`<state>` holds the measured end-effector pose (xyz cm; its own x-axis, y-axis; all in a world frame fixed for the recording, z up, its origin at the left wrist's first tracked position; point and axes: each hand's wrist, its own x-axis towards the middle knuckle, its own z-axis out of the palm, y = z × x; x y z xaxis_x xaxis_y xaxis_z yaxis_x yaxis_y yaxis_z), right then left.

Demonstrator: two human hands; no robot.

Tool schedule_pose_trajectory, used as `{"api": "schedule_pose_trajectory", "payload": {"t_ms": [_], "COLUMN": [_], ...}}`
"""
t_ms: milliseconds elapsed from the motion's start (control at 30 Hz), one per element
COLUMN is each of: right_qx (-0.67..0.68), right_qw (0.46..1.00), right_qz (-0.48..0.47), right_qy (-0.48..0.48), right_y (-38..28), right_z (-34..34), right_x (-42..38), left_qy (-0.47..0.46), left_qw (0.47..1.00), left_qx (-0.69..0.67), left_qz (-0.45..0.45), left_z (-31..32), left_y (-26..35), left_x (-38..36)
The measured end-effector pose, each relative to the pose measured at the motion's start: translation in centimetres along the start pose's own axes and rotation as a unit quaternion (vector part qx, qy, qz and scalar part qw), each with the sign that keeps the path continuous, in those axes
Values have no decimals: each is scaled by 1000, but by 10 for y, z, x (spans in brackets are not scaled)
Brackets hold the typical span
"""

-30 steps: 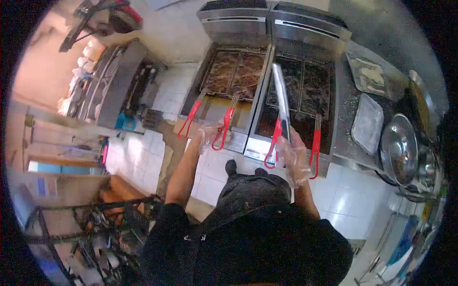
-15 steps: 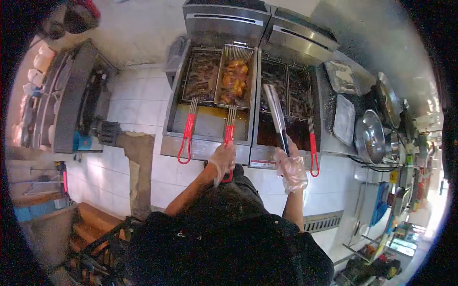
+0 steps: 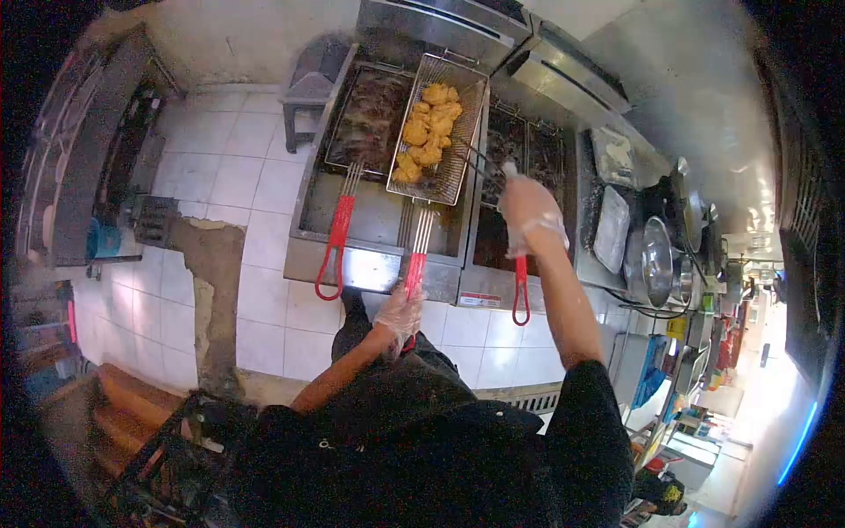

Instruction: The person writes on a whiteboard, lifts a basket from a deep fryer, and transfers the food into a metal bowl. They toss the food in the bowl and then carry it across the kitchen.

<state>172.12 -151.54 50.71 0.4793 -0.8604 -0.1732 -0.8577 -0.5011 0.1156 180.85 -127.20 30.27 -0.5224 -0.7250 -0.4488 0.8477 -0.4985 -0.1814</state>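
A wire fryer basket [image 3: 468, 132] holding golden fried pieces [image 3: 429, 123], which look like battered chicken, is tilted above the left fryer. My gloved left hand [image 3: 400, 312] is closed around its red handle [image 3: 416, 275], close to my body. In a clear glove too, my right hand [image 3: 531, 211] grips tongs [image 3: 480, 165] whose dark, thin arms reach to the basket's right side. Whether the tips touch the food is hard to see. A second basket [image 3: 368, 119] sits in bubbling oil on the left, its red handle [image 3: 334, 242] pointing towards me.
The right fryer [image 3: 484, 242] holds more baskets in dark oil; one red handle [image 3: 521, 295] juts out below my right forearm. Flat trays [image 3: 613, 229] and metal bowls [image 3: 656, 255] stand on the right counter. Tiled floor [image 3: 264, 185] lies to the left.
My left hand has raised and tilted the basket, so the fried pieces show brighter. My right hand has moved up and forward, swinging the tongs towards the basket. The view has shifted.
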Motion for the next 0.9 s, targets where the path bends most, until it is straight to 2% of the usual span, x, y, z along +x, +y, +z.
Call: {"api": "schedule_pose_trajectory", "payload": {"t_ms": [67, 100, 167, 200, 267, 367, 500, 600, 667, 700, 767, 800, 833, 900], "right_qx": [-41, -77, -84, -89, -117, -135, -99, -71, -19, -17, -6, 45, 50, 106], "right_qw": [999, 996, 995, 995, 989, 987, 992, 996, 999, 999, 999, 997, 998, 990], "right_qz": [-5, -11, -22, -32, -80, -62, -61, -26, -38, -30, -51, -40, -16, -30], "right_qy": [-20, -42, -39, -39, -43, -54, -56, -37, 8, 10, 18, 44, 47, 82], "right_y": [-10, -18, -30, -35, -41, -44, -35, -13, 15, 31, 59, 63, 70, 93], "right_z": [-5, -8, -9, -10, -12, 3, -5, -37, -49, -49, -46, -50, -51, -50], "right_x": [23, 31, 39, 44, 48, 62, 55, 22, -1, -9, -23, -36, -47, -67], "left_qy": [36, 33, -38, -40, -22, -69, -66, -10, 75, 74, 1, 3, 4, 81], "left_qw": [984, 983, 997, 997, 979, 979, 983, 982, 977, 977, 991, 995, 994, 993], "left_qx": [133, 133, -4, -5, 139, 124, 87, 127, 173, 180, 121, 80, 95, -79], "left_qz": [116, 119, 68, 72, 149, 144, 146, 143, 96, 91, 60, 63, 44, 13], "left_z": [2, -3, -14, -17, -20, -18, -14, -9, 8, 7, -1, -8, -17, -30], "left_y": [-9, -9, -10, -10, -12, -12, -14, -9, -6, -7, -1, -3, -3, 4], "left_x": [-5, -4, 2, 4, 7, 4, 4, 4, 1, 4, 4, 5, 7, 16]}}
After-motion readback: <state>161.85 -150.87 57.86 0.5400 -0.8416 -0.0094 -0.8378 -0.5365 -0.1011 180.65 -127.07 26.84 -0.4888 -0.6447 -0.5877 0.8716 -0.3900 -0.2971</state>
